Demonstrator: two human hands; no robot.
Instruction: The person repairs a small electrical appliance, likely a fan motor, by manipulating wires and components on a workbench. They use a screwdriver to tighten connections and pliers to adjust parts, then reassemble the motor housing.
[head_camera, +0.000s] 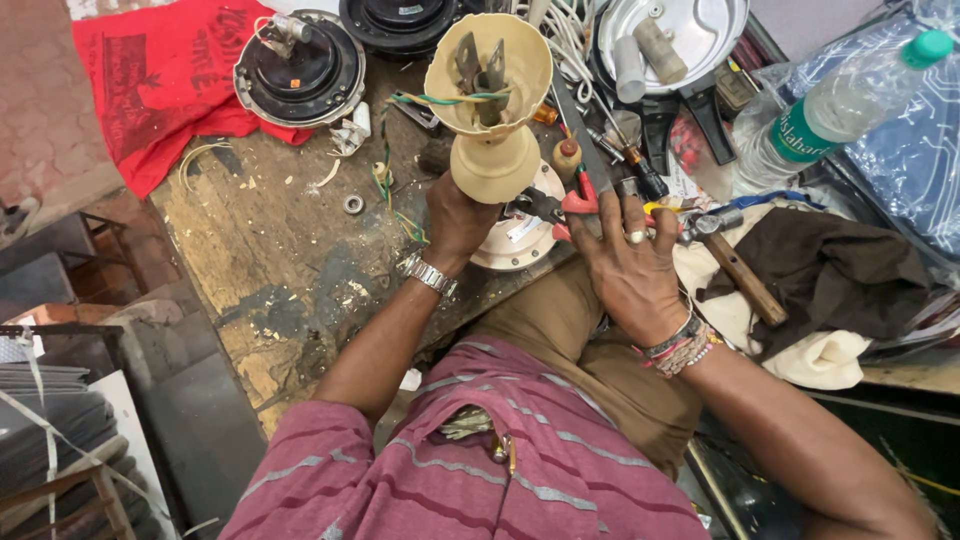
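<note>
The cup (489, 110) is gripped at its base by the left hand (455, 222). The right hand (628, 262) closes on pliers (570, 205); keep the cup steady.

Both forearms reach forward from the torso. The left hand (455, 222) is closed in a grip, knuckles toward the camera, with a metal watch (428, 274) on its wrist. The right hand (628, 262), just right of the left hand, lies palm down with fingers spread forward; a ring sits on one finger and bead bracelets (680, 348) circle its wrist.
</note>
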